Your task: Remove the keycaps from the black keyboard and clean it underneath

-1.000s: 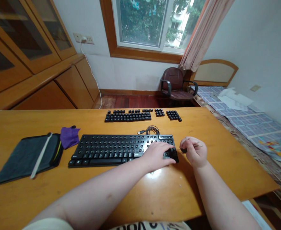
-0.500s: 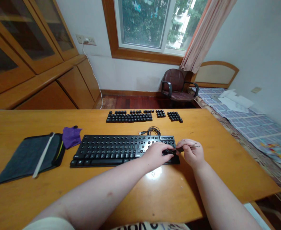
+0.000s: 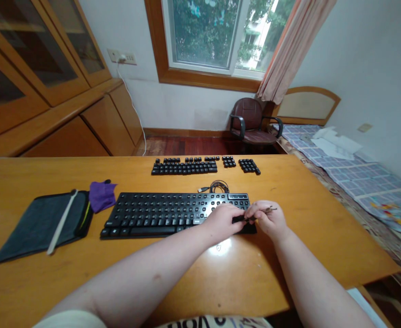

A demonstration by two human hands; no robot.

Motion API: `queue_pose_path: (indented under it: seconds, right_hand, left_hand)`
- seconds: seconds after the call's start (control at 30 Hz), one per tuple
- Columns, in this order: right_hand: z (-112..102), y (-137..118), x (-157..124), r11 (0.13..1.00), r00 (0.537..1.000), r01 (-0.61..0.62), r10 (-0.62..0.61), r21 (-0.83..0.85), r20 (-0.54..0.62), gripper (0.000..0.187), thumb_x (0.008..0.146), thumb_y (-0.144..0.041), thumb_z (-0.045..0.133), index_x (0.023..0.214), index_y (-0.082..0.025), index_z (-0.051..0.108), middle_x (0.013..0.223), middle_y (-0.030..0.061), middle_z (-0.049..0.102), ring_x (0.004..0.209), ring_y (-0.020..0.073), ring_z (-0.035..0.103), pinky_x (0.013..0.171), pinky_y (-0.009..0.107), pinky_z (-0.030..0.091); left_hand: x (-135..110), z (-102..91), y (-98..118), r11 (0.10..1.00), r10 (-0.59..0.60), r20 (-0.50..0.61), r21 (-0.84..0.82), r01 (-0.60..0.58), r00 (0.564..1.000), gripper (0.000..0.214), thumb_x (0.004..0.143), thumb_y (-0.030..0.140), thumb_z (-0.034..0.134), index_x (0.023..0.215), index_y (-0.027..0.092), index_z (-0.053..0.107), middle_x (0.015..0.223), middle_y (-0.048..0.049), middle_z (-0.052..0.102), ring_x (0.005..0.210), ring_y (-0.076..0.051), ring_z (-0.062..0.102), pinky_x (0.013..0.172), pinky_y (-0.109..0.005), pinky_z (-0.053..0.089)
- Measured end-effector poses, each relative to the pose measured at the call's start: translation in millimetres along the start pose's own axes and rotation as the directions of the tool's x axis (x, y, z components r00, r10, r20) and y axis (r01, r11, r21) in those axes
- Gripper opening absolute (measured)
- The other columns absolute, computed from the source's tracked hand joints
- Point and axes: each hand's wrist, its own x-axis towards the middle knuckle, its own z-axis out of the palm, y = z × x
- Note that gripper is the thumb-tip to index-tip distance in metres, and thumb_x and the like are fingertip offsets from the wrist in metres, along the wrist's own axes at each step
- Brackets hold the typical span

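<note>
A black keyboard [image 3: 159, 214] lies on the wooden table, most of its keycaps off; the space bar and some bottom-row keys are in place. My left hand [image 3: 222, 221] bends over its right end, thumb and fingers closed at the number pad; what they pinch is hidden against the black. Right beside it, my right hand [image 3: 267, 221] grips a thin dark tool [image 3: 270, 209] whose wire-like end sticks out to the right. The tool's other end reaches toward my left fingertips. Behind the keyboard lies its coiled USB cable [image 3: 220, 185].
Loose black keycaps [image 3: 185, 168] stand in rows along the table's far edge, with more groups [image 3: 249, 166] to their right. At left lie a dark grey pouch [image 3: 32, 228], a pale stick [image 3: 62, 223] across it, and a purple cloth [image 3: 102, 196]. A chair [image 3: 250, 119] stands beyond.
My right hand has moved slightly left, bringing the thin tool closer to my left fingertips. My left hand stays at the number pad.
</note>
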Motion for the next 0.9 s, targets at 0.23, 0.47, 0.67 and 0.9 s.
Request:
queue_pose_path:
  seconds: [0.23, 0.47, 0.67, 0.9]
  right_hand:
    - [0, 4, 1, 1.000, 0.987, -0.008, 0.004, -0.021, -0.158, 0.044, 0.085, -0.052, 0.048, 0.064, -0.017, 0.065, 0.056, 0.0056, 0.063, 0.049, 0.0159, 0.059, 0.047, 0.027, 0.048]
    - [5, -3, 7, 0.998, 0.991, 0.014, -0.006, 0.059, -0.132, 0.043, 0.084, -0.052, 0.050, 0.064, -0.017, 0.065, 0.056, 0.0062, 0.065, 0.054, 0.0179, 0.063, 0.052, 0.028, 0.051]
    - [1, 2, -2, 0.987, 0.901, 0.149, -0.107, 0.066, -0.421, 0.042, 0.088, -0.049, 0.044, 0.065, -0.019, 0.061, 0.066, 0.0057, 0.066, 0.060, 0.0190, 0.064, 0.057, 0.034, 0.052]
    - [-13, 9, -1, 0.864, 0.890, 0.041, -0.261, -0.502, -0.375, 0.021, 0.087, -0.034, 0.053, 0.092, -0.023, 0.070, 0.082, 0.0060, 0.061, 0.071, 0.0167, 0.061, 0.064, 0.032, 0.052]
  left_hand:
    - [-1, -3.3, 3, 0.960, -0.151, -0.096, -0.251, 0.123, 0.984, 0.026, 0.074, 0.022, 0.065, 0.100, 0.022, 0.069, 0.092, -0.0026, 0.069, 0.083, -0.017, 0.062, 0.077, -0.027, 0.046]
    - [4, -6.6, 1, 0.826, -0.283, -0.097, -0.531, 0.191, 0.954, 0.016, 0.077, 0.021, 0.059, 0.088, 0.017, 0.071, 0.089, -0.0051, 0.071, 0.083, -0.018, 0.065, 0.080, -0.030, 0.049]
    - [7, -0.9, -5, 0.720, -0.407, -0.148, -0.659, 0.217, 0.902, 0.015, 0.075, 0.018, 0.060, 0.087, 0.013, 0.068, 0.085, -0.0059, 0.070, 0.079, -0.017, 0.064, 0.075, -0.029, 0.050]
    - [11, -4.0, -8, 0.569, -0.504, -0.140, -0.796, 0.207, 0.852, 0.016, 0.077, 0.023, 0.062, 0.089, 0.013, 0.059, 0.068, 0.0001, 0.062, 0.068, -0.012, 0.062, 0.067, -0.024, 0.048]
